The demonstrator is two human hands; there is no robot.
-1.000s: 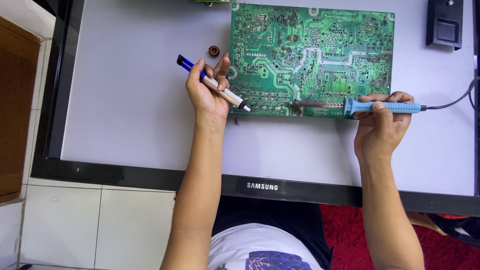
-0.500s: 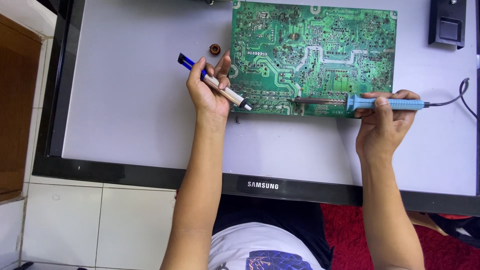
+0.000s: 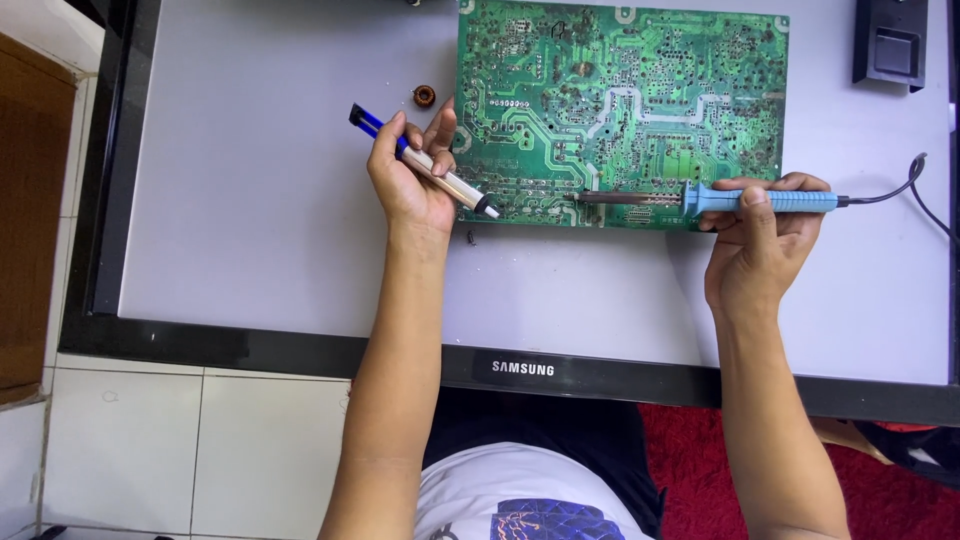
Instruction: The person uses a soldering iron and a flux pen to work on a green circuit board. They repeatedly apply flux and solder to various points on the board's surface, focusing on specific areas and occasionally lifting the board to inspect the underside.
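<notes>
- Wrapped around a blue-handled soldering iron (image 3: 700, 198), the right hand (image 3: 762, 240) has a firm closed grip at lower right of the board, the metal tip lying against the board's bottom edge near centre frame.
- Left hand (image 3: 415, 175) pinches a desoldering pump (image 3: 425, 163), a slim silver barrel with a dark blue plunger end, nozzle angled down-right toward the same edge, a little short of the iron's tip.
- Step, judged: a joint is being heated with the pump held ready; the next move seems to call for the nozzle brought onto the molten spot.
- Green circuit board (image 3: 620, 110) lies solder side up, upper centre, glossy with pale traces and dull, scorched-looking patches.
- It rests on the grey matte panel (image 3: 250, 220) of a flat screen with a black frame.
- Small copper-wound ring coil (image 3: 424, 96) sits just left of the board.
- Black block-shaped object (image 3: 890, 45) lies at upper right.
</notes>
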